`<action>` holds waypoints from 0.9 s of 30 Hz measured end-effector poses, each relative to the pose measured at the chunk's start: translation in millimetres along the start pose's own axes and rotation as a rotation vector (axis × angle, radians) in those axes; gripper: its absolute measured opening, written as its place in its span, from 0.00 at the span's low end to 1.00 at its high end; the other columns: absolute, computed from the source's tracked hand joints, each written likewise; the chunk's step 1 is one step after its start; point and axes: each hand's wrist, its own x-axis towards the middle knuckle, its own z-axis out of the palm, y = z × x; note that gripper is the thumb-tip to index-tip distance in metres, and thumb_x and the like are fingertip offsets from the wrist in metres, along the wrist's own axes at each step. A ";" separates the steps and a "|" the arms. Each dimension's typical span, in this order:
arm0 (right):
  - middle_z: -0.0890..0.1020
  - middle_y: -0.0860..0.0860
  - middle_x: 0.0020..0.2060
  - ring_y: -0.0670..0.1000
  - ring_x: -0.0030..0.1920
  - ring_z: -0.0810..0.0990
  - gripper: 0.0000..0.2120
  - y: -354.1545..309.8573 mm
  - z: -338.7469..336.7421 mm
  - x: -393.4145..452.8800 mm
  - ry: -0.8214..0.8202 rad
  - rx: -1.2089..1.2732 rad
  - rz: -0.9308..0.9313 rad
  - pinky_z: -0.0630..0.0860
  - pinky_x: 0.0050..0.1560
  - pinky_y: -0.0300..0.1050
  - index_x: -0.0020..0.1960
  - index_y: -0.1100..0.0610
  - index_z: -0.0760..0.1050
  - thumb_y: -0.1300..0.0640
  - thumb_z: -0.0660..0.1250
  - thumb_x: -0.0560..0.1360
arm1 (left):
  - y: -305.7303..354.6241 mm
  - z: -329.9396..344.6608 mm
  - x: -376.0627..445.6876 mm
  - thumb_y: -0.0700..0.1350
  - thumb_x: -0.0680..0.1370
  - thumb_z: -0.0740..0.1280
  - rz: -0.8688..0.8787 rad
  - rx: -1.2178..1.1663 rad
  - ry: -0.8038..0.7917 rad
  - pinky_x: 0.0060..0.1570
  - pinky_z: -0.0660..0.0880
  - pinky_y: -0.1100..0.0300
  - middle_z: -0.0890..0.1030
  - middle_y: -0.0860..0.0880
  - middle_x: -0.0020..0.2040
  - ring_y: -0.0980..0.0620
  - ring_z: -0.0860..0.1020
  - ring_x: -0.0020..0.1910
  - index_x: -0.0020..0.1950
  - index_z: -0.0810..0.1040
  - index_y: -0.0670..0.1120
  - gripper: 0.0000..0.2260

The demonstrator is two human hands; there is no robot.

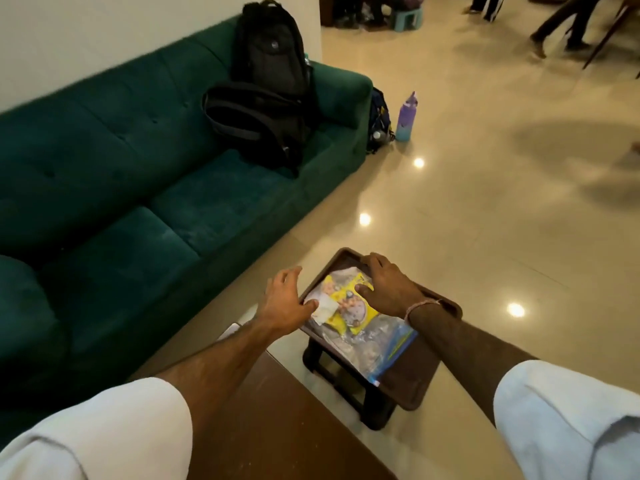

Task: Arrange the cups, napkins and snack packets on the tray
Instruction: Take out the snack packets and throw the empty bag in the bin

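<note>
Left hand [289, 301]: fingers spread, gripping nothing, at the tray's left edge beside a white napkin [325, 309].
Right hand [386, 285]: flat, pressing the yellow snack packet [349, 308].
Tray [408, 386]: brown, under both hands, atop a dark stool [346, 382].
Clear zip bag [381, 344]: under the right wrist.
Left of hands: green sofa [138, 188], black backpacks [266, 98].
Beyond hands: purple bottle [406, 117] on the floor.

Shared lounge or common room, likely: green tufted sofa [138, 174] against a wall, black backpacks [266, 95] dumped on it, purple water bottle [406, 116] on glossy cream tile floor [485, 209], people's legs [561, 26] beyond.
</note>
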 end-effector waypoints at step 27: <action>0.84 0.48 0.39 0.37 0.39 0.81 0.02 147.1 191.0 10.7 0.221 0.734 0.482 0.77 0.43 0.33 0.46 0.55 0.78 0.62 0.70 0.75 | 37.2 252.8 42.4 0.46 0.72 0.69 0.218 -0.399 -0.008 0.33 0.68 0.65 0.74 0.55 0.33 0.59 0.73 0.32 0.51 0.74 0.52 0.09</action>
